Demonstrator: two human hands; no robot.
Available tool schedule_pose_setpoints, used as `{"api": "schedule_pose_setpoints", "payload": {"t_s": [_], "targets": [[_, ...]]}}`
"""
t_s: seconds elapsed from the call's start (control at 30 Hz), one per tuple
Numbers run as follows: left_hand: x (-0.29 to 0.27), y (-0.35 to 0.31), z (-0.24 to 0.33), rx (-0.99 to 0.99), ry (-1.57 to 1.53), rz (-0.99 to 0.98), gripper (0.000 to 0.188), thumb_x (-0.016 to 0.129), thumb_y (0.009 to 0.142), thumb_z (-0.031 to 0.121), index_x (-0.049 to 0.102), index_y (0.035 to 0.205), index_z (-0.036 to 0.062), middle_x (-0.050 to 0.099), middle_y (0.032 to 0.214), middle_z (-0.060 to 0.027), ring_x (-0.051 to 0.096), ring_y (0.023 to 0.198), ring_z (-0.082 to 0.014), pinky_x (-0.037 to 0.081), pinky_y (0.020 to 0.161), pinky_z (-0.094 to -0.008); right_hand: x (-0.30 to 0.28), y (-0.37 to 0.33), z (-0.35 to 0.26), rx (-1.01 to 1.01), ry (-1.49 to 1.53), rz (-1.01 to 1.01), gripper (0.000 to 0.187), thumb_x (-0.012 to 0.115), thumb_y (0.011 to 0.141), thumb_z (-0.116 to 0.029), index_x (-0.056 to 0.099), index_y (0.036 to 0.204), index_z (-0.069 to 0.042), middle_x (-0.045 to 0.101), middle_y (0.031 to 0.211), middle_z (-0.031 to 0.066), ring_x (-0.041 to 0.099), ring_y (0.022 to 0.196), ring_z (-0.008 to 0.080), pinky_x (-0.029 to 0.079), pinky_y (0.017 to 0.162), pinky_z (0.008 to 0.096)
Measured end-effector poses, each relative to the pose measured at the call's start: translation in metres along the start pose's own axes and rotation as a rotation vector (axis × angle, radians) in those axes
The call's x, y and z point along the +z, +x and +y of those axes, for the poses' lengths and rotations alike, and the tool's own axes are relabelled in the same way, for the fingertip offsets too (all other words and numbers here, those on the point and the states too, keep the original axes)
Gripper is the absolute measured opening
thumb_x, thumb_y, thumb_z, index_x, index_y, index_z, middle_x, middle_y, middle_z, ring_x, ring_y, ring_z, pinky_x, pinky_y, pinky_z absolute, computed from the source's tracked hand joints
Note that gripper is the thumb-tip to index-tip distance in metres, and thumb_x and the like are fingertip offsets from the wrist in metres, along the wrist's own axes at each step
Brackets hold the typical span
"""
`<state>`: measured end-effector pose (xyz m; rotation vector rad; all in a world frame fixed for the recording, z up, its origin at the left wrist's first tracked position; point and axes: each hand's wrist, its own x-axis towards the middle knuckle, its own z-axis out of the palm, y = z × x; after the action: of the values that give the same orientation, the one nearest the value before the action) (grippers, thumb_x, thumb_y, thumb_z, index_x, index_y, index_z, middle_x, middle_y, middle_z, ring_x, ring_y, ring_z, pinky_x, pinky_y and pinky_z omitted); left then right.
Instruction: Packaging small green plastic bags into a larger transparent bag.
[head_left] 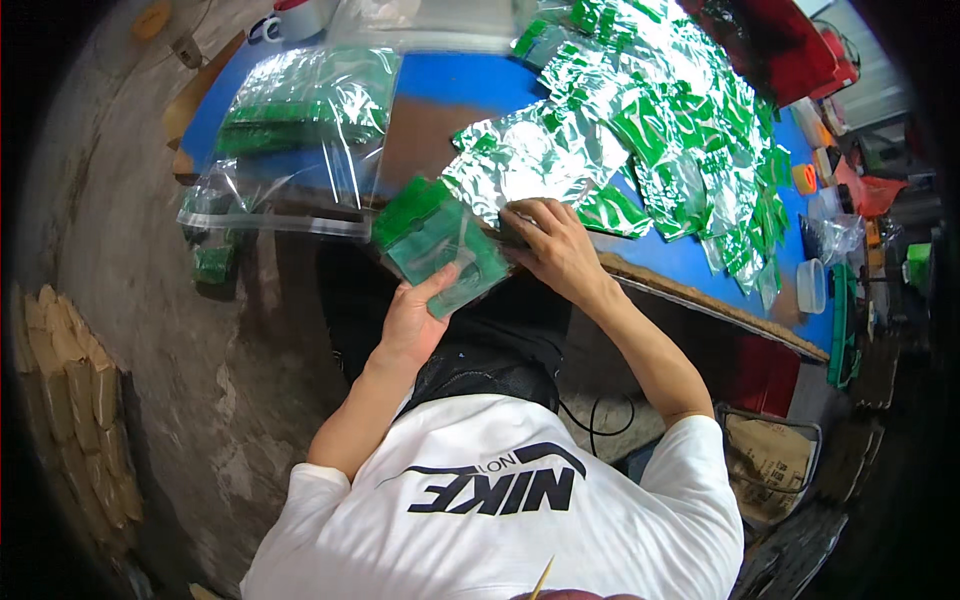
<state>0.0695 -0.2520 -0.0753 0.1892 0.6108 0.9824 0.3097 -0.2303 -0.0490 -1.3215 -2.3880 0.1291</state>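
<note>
My left hand [412, 322] is closed on a small stack of green, partly clear plastic packets [432, 238], thumb on top, held tilted just off the table's front edge. My right hand [562, 248] is beside it at the edge, palm down and fingers curled, against the near side of a loose heap of shiny silver and green packets [650, 130]. Whatever lies under its fingertips is hidden. At the left of the blue table [455, 72], a large clear zip bag [345, 160] full of stacked green packets hangs partly over the edge.
A mug [295, 20] stands at the back left. Small tubs, an orange roll [805, 179] and a clear round container [811, 287] line the right end. Brown bundles [80, 400] sit on the floor at left; a basket with a brown sack [765, 465] is at lower right.
</note>
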Motion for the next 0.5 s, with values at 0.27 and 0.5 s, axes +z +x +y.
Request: {"api": "schedule_pose_setpoints", "payload": {"t_s": [0.27, 0.5], "targets": [[-0.009, -0.007, 0.015, 0.065, 0.023, 0.016, 0.04, 0.065, 0.089, -0.002, 0.057, 0.128, 0.0018, 0.063, 0.127, -0.0094, 0.06, 0.12, -0.023, 0.047, 0.106, -0.0398, 0.002, -0.01, -0.002, 0.122, -0.006, 0.078, 0.06, 0.075, 0.076, -0.007, 0.055, 0.133, -0.009, 0.053, 0.141, 0.0123, 0.047, 0.134, 0.029, 0.036, 0.112, 0.0492], [-0.035, -0.01, 0.026, 0.045, -0.008, 0.043, 0.043, 0.062, 0.09, -0.004, 0.054, 0.132, 0.0001, 0.062, 0.13, -0.0124, 0.059, 0.122, -0.0263, 0.045, 0.109, -0.0446, -0.022, -0.071, -0.035, 0.669, 1.119, 0.387, 0.021, 0.065, 0.097, -0.016, 0.068, 0.111, 0.0, 0.068, 0.088, -0.0004, 0.057, 0.078, 0.005, 0.049, 0.068, 0.024]]}}
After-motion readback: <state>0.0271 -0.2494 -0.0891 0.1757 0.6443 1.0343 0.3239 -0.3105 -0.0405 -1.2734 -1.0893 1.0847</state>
